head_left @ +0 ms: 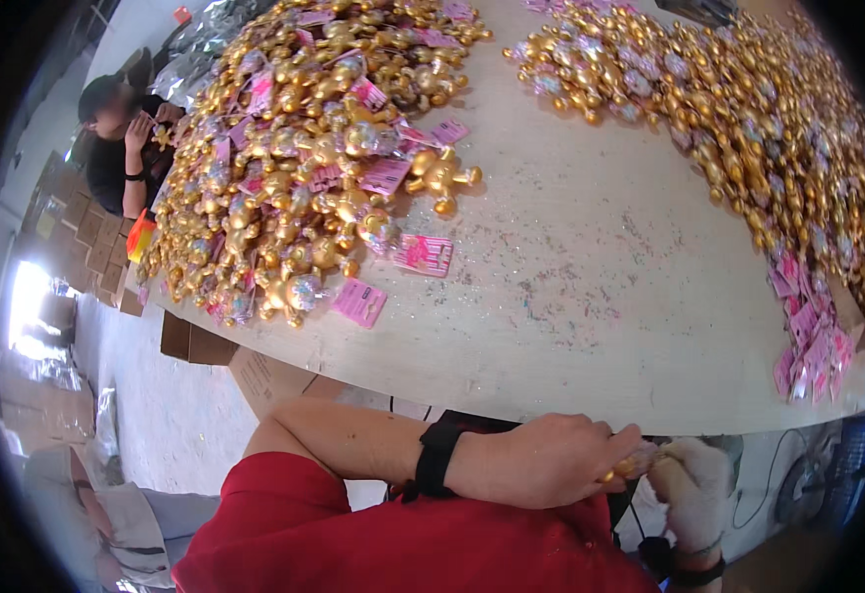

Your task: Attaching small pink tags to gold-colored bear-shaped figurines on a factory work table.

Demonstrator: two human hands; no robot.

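In front of my red shirt, just off the table's near edge, my left hand (551, 460) is closed round a small gold figure (613, 476). Only bits of its shiny gold show between the fingers. My right hand (692, 482), which looks pale, meets it from the right with its fingers bent in at the figure; their exact grip is hidden. Black bands circle both wrists. On the table (551, 366), a pink card (359, 301) and a pink striped card (424, 254) lie beside a large heap of gold balloon-animal-shaped figures (294, 178) with pink tags.
Another large heap of gold figures (749, 128) covers the far right. Pink cards (813, 336) lie in a cluster at the right edge. Glitter bits (571, 287) are scattered mid-table. A co-worker (126, 143) handles a gold figure at far left. Cardboard boxes (264, 381) stand below the edge.
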